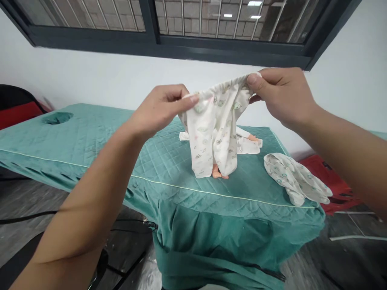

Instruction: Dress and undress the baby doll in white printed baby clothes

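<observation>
A small pair of white printed baby pants (202, 137) hangs upright in the air, its gathered waistband stretched sideways between my hands. My left hand (165, 106) pinches the waistband's left end with thumb and fingers. At the higher right end, my right hand (279, 90) grips the band in the same way. Behind the pants lies a doll on the bed; only its feet (218, 172), a hand (254, 139) and parts of its white top (248, 146) show. The pants hide the rest of the doll.
A green quilted cover (163, 161) lies over the bed, which has a round hole (57, 117) at its left. Another white printed garment (294, 177) rests near the right edge. Beyond that edge is a red crate (332, 181). A barred window (211, 24) is set in the wall behind.
</observation>
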{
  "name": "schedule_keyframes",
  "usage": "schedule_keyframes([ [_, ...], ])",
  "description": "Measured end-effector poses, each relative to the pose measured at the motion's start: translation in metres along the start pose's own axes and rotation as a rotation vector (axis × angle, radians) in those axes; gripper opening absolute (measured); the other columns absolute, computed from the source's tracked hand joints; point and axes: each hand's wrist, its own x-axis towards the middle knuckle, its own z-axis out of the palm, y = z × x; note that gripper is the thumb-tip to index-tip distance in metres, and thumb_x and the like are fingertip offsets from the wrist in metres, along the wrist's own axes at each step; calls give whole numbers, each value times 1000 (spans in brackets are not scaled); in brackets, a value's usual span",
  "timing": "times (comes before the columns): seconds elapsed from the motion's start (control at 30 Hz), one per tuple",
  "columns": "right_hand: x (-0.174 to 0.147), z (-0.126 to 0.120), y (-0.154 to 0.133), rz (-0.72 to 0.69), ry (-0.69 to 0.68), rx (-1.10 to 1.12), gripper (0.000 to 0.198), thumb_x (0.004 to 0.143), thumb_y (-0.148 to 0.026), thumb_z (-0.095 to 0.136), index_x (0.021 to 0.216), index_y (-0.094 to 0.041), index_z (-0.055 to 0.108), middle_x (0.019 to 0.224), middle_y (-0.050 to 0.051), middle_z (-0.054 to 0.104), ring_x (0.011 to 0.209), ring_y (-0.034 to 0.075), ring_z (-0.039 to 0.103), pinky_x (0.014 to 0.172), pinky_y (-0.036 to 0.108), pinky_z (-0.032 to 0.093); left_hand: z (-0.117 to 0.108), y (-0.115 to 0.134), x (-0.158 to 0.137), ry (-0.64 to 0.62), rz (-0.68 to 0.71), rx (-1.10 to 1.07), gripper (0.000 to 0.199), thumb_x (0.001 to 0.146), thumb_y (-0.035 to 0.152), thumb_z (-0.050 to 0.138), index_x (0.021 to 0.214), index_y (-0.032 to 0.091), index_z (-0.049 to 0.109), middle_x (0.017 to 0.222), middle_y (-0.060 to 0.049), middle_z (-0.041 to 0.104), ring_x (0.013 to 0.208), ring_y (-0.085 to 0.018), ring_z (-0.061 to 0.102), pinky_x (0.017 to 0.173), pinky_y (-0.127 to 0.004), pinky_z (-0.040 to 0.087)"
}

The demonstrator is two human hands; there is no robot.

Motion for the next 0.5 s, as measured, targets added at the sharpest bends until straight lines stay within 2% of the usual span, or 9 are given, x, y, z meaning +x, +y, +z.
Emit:
schedule_keyframes([
  [0.13,2,5,-2,14,82,-19,32,90,-43,71,69,-19,70,71,3,65,69,16,61,72,37,56,2,-2,7,111,-19,-22,35,94,48,60,80,16,56,85,-4,64,86,-17,60,79,-33,51],
  [0.23,1,17,-6,89,-13,101,37,91,-48,68,68,-19,65,73,4,64,74,19,63,74,41,57,11,-3,15,240,5,23,33,93,49,61,82,18,56,89,-5,64,96,-22,62,81,-36,53],
  [0.33,-2,39,-14,95,-155,148,29,90,-48,69,84,-20,65,86,4,66,88,21,66,81,39,58,27,-4,23,356,45,67,30,95,49,55,88,20,60,93,-4,63,103,-24,64,80,-36,54],
  [0.43,-2,63,-21,28,-178,69,30,84,-43,77,95,-21,60,97,2,64,100,22,65,85,36,57,47,-9,26,307,-3,80,29,94,49,53,104,24,63,100,-3,65,106,-25,66,77,-35,55],
  [0.5,1,74,-20,36,-116,46,28,84,-37,76,95,-22,56,98,2,62,103,22,64,85,35,56,59,-17,24,253,-60,62,33,94,50,52,114,26,62,104,-3,66,107,-26,66,76,-35,55],
])
